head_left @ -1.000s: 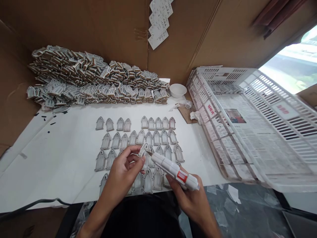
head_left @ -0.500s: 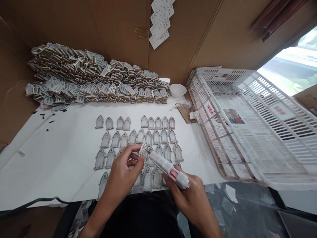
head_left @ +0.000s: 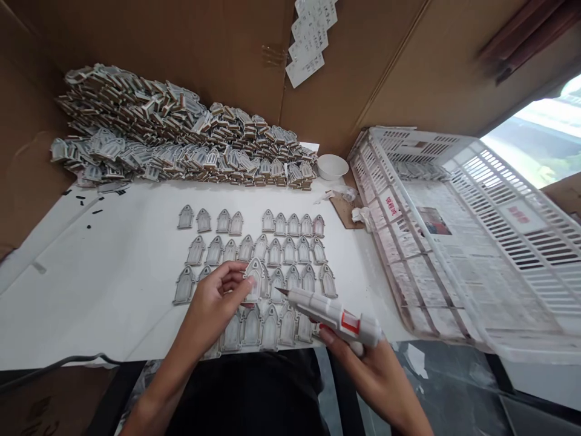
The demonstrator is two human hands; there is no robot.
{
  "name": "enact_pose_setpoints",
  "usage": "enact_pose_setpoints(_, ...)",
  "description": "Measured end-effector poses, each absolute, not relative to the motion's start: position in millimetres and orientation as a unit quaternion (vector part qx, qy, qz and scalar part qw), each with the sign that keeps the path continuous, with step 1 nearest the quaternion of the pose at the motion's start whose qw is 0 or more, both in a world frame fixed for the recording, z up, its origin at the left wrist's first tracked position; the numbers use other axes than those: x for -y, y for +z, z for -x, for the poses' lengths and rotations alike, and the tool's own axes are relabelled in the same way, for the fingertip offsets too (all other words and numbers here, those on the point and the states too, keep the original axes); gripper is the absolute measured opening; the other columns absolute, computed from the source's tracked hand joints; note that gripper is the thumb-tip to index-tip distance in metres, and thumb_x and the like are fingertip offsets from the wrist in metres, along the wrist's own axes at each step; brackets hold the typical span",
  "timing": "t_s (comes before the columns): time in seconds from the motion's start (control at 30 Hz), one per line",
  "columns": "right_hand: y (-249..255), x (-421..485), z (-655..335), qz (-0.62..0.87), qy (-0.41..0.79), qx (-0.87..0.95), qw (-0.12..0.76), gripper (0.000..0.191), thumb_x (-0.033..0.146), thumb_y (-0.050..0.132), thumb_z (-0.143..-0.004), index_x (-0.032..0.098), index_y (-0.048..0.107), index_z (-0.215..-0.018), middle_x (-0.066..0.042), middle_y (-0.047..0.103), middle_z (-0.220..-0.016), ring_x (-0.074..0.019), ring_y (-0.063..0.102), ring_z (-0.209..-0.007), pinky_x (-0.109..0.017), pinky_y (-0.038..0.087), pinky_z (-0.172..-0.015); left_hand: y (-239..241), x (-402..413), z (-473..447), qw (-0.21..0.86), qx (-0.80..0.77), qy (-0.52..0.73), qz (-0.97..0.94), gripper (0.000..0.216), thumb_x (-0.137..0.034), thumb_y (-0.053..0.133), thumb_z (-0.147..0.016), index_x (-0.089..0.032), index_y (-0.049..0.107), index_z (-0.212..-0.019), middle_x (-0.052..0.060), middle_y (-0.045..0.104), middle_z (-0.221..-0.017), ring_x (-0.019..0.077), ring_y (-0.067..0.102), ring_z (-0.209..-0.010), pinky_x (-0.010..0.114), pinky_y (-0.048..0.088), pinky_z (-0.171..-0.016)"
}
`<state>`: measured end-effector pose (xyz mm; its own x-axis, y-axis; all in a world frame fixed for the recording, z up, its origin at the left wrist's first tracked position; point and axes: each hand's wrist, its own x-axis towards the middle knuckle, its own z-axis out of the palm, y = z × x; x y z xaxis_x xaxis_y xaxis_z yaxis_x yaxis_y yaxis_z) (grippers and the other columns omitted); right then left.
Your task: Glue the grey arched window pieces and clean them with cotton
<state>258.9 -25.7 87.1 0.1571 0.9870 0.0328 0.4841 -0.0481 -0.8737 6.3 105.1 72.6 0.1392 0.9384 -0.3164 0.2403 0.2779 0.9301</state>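
Observation:
My left hand point(head_left: 213, 306) pinches one grey arch-shaped window piece point(head_left: 254, 280) between thumb and fingers, held face up just above the rows of like pieces point(head_left: 272, 248) laid flat on the white table sheet point(head_left: 113, 278). My right hand point(head_left: 367, 363) grips a white glue gun point(head_left: 333, 315) with a red label. Its metal tip points left and sits a short way to the right of the held piece, apart from it.
A long heap of stacked arch pieces point(head_left: 181, 145) runs along the back by the cardboard wall. A small white bowl point(head_left: 332, 166) stands beside a white slatted plastic crate point(head_left: 458, 236) lined with newspaper on the right. A black cable point(head_left: 68, 363) crosses the front left edge.
The glue gun tip has drawn back to the right, away from the held piece. My left hand has turned the piece flatter and lowered it toward the rows.

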Motion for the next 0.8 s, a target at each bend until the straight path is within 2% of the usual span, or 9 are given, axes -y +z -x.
enact_pose_setpoints(0.1,90,25,-261,0.629,0.363,0.585,0.362,0.033,0.042,0.072,-0.102,0.024,0.081,-0.077,-0.001,0.066,-0.06,-0.0201,0.06,-0.05,-0.03,0.056,-0.055,76,-103,-6,0.585,-0.57,0.29,-0.499,0.055,-0.062,0.086,-0.082,-0.021,0.071,-0.115,-0.001,0.067,-0.088,0.021,0.072,-0.067,0.034,0.067,-0.056)
enact_pose_setpoints(0.2,94,22,-260,0.618,0.38,0.6,0.336,0.033,0.043,0.073,-0.102,0.023,0.078,-0.076,0.0,0.064,-0.06,-0.0186,0.06,-0.052,-0.028,0.053,-0.054,78,-101,-7,0.597,-0.567,0.278,-0.494,0.052,-0.061,0.085,-0.084,-0.022,0.068,-0.115,-0.003,0.066,-0.09,0.0171,0.07,-0.052,0.034,0.066,-0.053)
enact_pose_setpoints(0.33,91,19,-256,0.606,0.406,0.612,0.305,0.036,0.046,0.065,-0.108,0.022,0.074,-0.082,0.0,0.064,-0.067,-0.0157,0.058,-0.057,-0.025,0.048,-0.055,81,-99,-10,0.598,-0.563,0.276,-0.499,0.05,-0.061,0.084,-0.086,-0.023,0.068,-0.114,-0.004,0.066,-0.089,0.0163,0.07,-0.051,0.034,0.066,-0.055)
enact_pose_setpoints(0.53,84,21,-254,0.602,0.424,0.616,0.28,0.042,0.05,0.057,-0.113,0.023,0.061,-0.081,0.003,0.055,-0.068,-0.0139,0.05,-0.059,-0.027,0.039,-0.058,85,-98,-11,0.596,-0.566,0.272,-0.5,0.051,-0.063,0.084,-0.083,-0.023,0.068,-0.111,-0.003,0.068,-0.089,0.017,0.07,-0.049,0.034,0.066,-0.053)
enact_pose_setpoints(0.8,90,24,-250,0.607,0.428,0.621,0.251,0.043,0.05,0.056,-0.114,0.025,0.052,-0.079,0.004,0.047,-0.065,-0.013,0.044,-0.055,-0.03,0.031,-0.057,76,-94,-8,0.59,-0.576,0.26,-0.504,0.05,-0.063,0.083,-0.086,-0.025,0.068,-0.115,-0.003,0.068,-0.09,0.0174,0.072,-0.054,0.035,0.069,-0.059)
